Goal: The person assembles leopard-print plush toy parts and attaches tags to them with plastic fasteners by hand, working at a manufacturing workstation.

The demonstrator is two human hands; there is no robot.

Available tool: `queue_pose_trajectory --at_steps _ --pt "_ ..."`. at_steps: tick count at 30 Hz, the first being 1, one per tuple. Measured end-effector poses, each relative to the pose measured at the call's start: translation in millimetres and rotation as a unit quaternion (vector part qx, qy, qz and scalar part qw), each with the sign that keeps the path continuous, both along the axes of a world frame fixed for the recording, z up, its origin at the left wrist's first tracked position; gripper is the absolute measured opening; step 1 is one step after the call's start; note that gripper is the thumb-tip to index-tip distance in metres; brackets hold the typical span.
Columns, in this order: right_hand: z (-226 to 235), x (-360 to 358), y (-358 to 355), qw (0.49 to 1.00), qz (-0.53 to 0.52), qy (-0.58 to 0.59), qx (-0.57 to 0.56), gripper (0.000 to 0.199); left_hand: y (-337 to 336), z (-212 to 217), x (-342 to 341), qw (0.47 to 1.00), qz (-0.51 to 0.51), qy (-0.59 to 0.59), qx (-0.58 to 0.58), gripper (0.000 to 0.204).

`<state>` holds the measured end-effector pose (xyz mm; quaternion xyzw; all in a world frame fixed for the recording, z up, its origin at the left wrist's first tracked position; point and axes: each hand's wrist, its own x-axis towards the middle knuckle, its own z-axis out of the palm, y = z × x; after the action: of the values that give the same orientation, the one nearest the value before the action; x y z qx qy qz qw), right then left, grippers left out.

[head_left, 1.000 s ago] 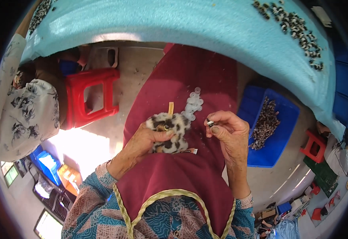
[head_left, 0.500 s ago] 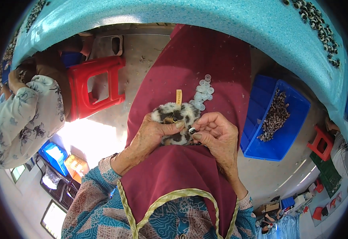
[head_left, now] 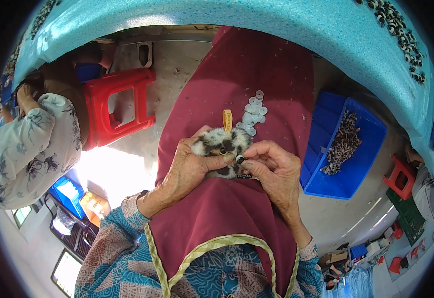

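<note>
My left hand [head_left: 189, 160] grips a small plush toy skin [head_left: 216, 138] of white fur with black and brown spots, its thumb lying across the face. A round plastic toy eye [head_left: 223, 151] sits in the fur by that thumb. Between the thumb and fingers of my right hand [head_left: 275, 168] is a second black-and-white toy eye [head_left: 239, 159], held right against the plush's right side; I cannot tell whether its stem is in the fabric. A yellowish ribbon tag [head_left: 227, 119] sticks up from the top. Several translucent plastic washers [head_left: 253, 113] lie just beyond the plush.
A maroon apron [head_left: 236, 69] covers my lap. At the right, a blue bin [head_left: 370, 134] holds small brown-and-white pieces. Ahead runs a table with a turquoise cloth [head_left: 256, 25], dark-and-white pieces on it. Red stools [head_left: 147, 99] stand left and right; a person in a floral sleeve [head_left: 53, 134] sits left.
My right hand has brought the toy eye closer against the plush. The plush has tilted and moved slightly, and a dark label at its lower edge now shows.
</note>
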<state>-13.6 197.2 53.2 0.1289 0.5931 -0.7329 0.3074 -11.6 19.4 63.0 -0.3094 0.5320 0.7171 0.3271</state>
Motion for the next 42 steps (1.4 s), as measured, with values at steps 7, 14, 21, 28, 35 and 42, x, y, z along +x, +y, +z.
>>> queue_pose_trajectory --at_steps 7,14,21,28,35,42 --pt "0.1 2.2 -2.2 0.999 0.009 0.004 0.031 0.013 -1.4 -3.9 5.0 0.998 -0.023 0.051 0.001 0.032" --pt "-5.2 5.8 -2.7 0.998 -0.02 0.047 0.021 0.011 6.2 -1.4 -2.9 1.0 0.005 -0.007 0.029 0.04" --pt "-8.9 14.5 -1.7 0.999 -0.025 0.038 0.007 0.008 4.4 -2.2 1.3 0.999 -0.004 0.0 0.05 0.035" --pt "-15.6 -3.0 28.4 0.999 0.033 -0.01 -0.024 0.015 -1.5 2.2 3.6 0.987 -0.139 0.068 0.032 0.032" --pt "-16.7 5.8 12.7 0.996 0.059 0.025 -0.058 0.018 -10.8 -7.8 5.8 0.952 -0.219 0.215 -0.001 0.029" --pt "-38.7 11.8 -0.3 0.992 0.056 0.031 -0.112 0.023 -8.4 -19.4 20.2 0.957 -0.168 0.216 -0.099 0.024"
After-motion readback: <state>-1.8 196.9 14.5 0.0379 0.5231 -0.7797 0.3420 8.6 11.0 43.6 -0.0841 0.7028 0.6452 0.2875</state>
